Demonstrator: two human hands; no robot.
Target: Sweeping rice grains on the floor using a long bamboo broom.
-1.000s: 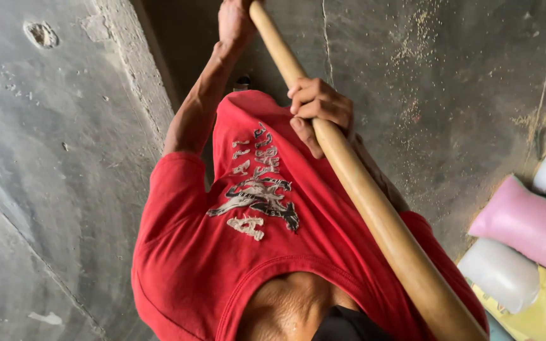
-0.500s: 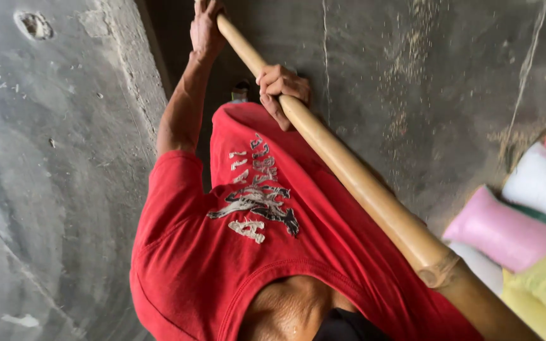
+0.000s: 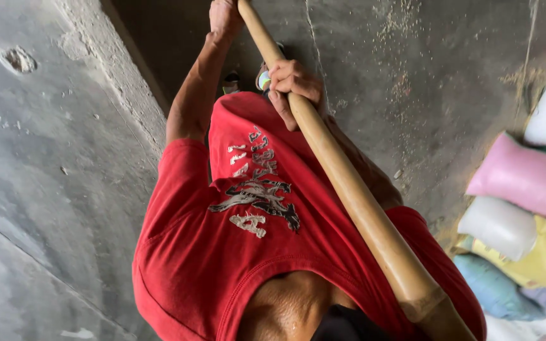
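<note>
The right hand (image 3: 293, 85) is clenched around a long, thick, tan bamboo pole (image 3: 342, 183) just above the frame's centre. The left hand (image 3: 225, 16) grasps the same pole higher up, at the top edge. The pole slants from the top centre down to the lower right, crossing a red printed T-shirt (image 3: 222, 240). Bare grey concrete floor (image 3: 52, 158) fills the left side. Stacked pink, white, yellow and blue sacks (image 3: 519, 208) lie at the right edge.

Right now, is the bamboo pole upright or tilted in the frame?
Tilted. The bamboo pole runs diagonally from the top centre to the lower right, across the red shirt. Both hands grip it: right hand, left hand.
</note>
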